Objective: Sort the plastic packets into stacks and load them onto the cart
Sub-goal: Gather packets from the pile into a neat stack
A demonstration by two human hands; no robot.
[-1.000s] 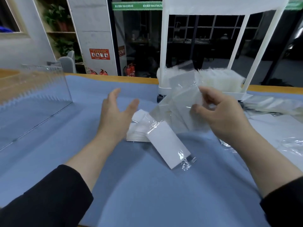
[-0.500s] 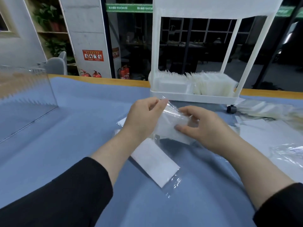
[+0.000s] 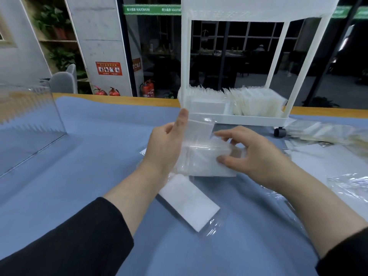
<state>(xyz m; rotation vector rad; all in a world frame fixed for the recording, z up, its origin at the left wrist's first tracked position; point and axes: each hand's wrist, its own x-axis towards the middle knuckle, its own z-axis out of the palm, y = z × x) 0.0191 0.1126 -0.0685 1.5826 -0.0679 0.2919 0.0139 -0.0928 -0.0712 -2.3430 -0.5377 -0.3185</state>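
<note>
Packets (image 3: 201, 158) are now being gathered into one bundle between our hands, low over the blue worktop (image 3: 89, 156) just before the cart (image 3: 235, 118); a second ago our left hand (image 3: 166, 150) was apart and empty. We are judging a stack is forming. Left fingers (image 3: 182, 120) are lying nearly straight against its side; right hand (image 3: 253, 156) fingers are curling over it, thumb pressing its front.

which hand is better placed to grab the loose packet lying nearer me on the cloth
Left. The left hand is nearer the loose packet, which lies beside the left wrist, while the right hand pinches the stack from the far side.
</note>
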